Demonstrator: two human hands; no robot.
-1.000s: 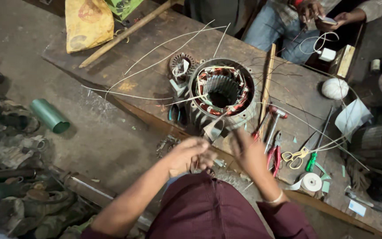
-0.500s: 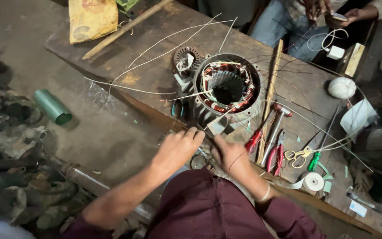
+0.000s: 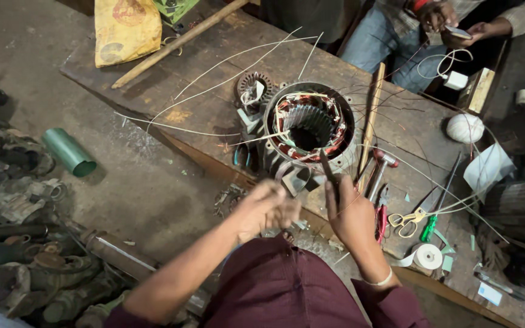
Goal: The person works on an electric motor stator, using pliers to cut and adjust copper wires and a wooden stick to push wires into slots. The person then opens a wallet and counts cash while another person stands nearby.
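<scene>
Gripping a thin dark tool (image 3: 329, 173) upright, my right hand (image 3: 350, 212) is hovering at the near rim of the motor stator (image 3: 308, 124), which is sitting on the wooden bench (image 3: 214, 73). My left hand (image 3: 265, 209), blurred, is curling its fingers loosely just beside it; I cannot tell what they are pinching. Pliers (image 3: 383, 212) and scissors (image 3: 405, 220) are lying nearby.

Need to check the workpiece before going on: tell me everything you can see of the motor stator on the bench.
The motor stator is a grey metal ring housing standing open end up near the wooden bench's front edge. Inside, a slotted core carries copper-red windings with pale insulation. Thin wires fan out from it. The right hand holds a dark slim tool at its near rim; the blurred left hand stays clear.
</scene>
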